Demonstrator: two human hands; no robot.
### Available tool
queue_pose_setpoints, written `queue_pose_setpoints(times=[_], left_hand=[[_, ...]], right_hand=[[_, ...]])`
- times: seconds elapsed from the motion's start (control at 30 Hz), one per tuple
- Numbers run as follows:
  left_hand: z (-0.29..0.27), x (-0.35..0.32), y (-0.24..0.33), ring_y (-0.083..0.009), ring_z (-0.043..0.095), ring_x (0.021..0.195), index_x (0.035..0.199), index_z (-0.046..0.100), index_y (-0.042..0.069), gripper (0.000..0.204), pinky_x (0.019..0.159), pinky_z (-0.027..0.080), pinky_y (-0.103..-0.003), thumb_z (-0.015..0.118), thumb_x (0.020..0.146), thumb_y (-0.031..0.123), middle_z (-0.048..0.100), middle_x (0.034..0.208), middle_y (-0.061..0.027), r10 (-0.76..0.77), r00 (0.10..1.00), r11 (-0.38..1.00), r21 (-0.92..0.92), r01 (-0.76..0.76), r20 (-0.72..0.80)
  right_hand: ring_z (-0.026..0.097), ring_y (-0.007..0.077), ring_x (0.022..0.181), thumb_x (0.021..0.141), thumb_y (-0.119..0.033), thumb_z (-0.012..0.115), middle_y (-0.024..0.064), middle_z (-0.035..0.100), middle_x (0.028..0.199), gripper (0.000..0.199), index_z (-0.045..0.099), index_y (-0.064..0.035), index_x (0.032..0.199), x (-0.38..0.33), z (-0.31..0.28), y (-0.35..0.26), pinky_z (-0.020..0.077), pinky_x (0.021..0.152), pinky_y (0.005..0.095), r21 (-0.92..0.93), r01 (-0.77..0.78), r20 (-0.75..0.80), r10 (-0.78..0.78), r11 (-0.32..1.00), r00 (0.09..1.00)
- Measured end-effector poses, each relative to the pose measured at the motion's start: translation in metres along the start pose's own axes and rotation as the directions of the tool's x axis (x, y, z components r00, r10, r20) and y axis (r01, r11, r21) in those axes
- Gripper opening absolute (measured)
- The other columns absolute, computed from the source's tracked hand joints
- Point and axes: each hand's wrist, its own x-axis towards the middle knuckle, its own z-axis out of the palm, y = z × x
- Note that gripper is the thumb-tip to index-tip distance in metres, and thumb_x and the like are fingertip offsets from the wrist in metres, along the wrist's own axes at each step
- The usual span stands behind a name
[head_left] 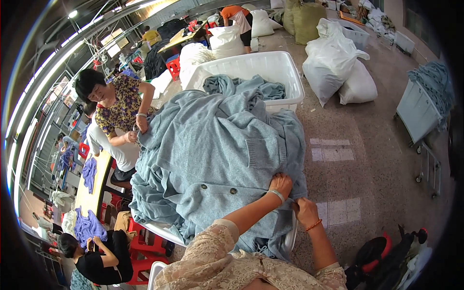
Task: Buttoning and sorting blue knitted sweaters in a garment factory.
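Observation:
A light blue-grey knitted cardigan (212, 154) lies spread over a heap of similar knitwear. Two dark buttons (233, 191) and a ribbed patch (258, 153) show on it. My left hand (281, 185), a pale bracelet at its wrist, is closed on the cardigan near its right side. Just right of it and nearer to me, my right hand (307, 212), with a beaded bracelet, is closed on the edge of the same knit cloth. The fingertips of both hands are largely hidden. The heap fills a white bin (165, 232) whose rim shows below.
Behind the heap stands a white plastic tub (295, 79) with more blue-grey knitwear. A co-worker in a patterned top (118, 106) handles the heap's left edge. White sacks (333, 63) and a loaded cart (418, 108) stand right. Another person (104, 261) sits lower left with purple knitwear.

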Motion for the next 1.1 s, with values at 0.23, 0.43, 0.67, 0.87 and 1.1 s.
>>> queue_pose_setpoints(times=[0.23,0.43,0.67,0.87,1.1], left_hand=[[-0.024,0.002,-0.016,-0.0233,0.066,0.066,0.075,0.068,0.002,0.011,0.063,0.053,-0.033,0.066,0.071,0.012,0.068,0.072,-0.0123,-0.052,0.988,0.536,-0.831,0.15,0.145],[-0.035,-0.004,-0.028,-0.0104,0.063,0.067,0.08,0.069,-0.002,0.014,0.061,0.051,-0.026,0.07,0.073,0.011,0.068,0.072,-0.0081,-0.061,0.951,0.23,-0.922,0.31,0.304],[-0.051,-0.025,-0.031,-0.0213,0.066,0.073,0.09,0.068,-0.002,0.027,0.068,0.051,-0.031,0.071,0.074,0.02,0.068,0.08,-0.0146,0.125,0.981,0.263,-0.958,0.113,0.15],[-0.047,-0.048,-0.032,-0.0354,0.059,0.085,0.089,0.064,0.0,0.019,0.076,0.048,-0.041,0.062,0.072,0.008,0.062,0.086,-0.0161,0.174,0.974,0.532,-0.818,-0.218,-0.146],[-0.046,-0.042,-0.047,-0.0312,0.062,0.081,0.087,0.064,0.0,0.015,0.071,0.049,-0.036,0.059,0.073,0.003,0.062,0.085,-0.0162,0.198,0.971,0.398,-0.895,-0.202,-0.131]], right_hand=[[0.06,0.0382,0.077,0.081,-0.007,0.058,0.0168,0.06,0.085,0.009,0.058,-0.003,0.089,0.024,-0.005,-0.008,0.0487,0.065,0.0448,0.09,0.172,-0.202,-0.151,0.981,0.968],[0.063,0.0332,0.086,0.077,-0.003,0.063,0.0153,0.065,0.093,0.024,0.055,-0.0044,0.1,0.027,-0.019,-0.034,0.0503,0.068,0.0407,0.284,0.074,-0.254,0.001,0.956,0.967],[0.062,0.0363,0.086,0.08,-0.004,0.062,0.0203,0.062,0.096,0.032,0.055,-0.0008,0.111,0.018,-0.023,-0.029,0.0502,0.071,0.0405,0.11,0.17,-0.215,-0.143,0.979,0.966],[0.061,0.0346,0.078,0.08,0.0,0.058,0.0193,0.061,0.087,0.022,0.06,0.0021,0.102,0.013,-0.036,-0.028,0.0485,0.068,0.0396,0.253,0.146,-0.041,-0.14,0.956,0.989],[0.061,0.0305,0.07,0.079,0.006,0.051,0.0163,0.058,0.079,0.021,0.061,0.0033,0.097,0.016,-0.038,-0.035,0.0475,0.061,0.0362,0.228,0.249,-0.055,-0.243,0.941,0.969]])
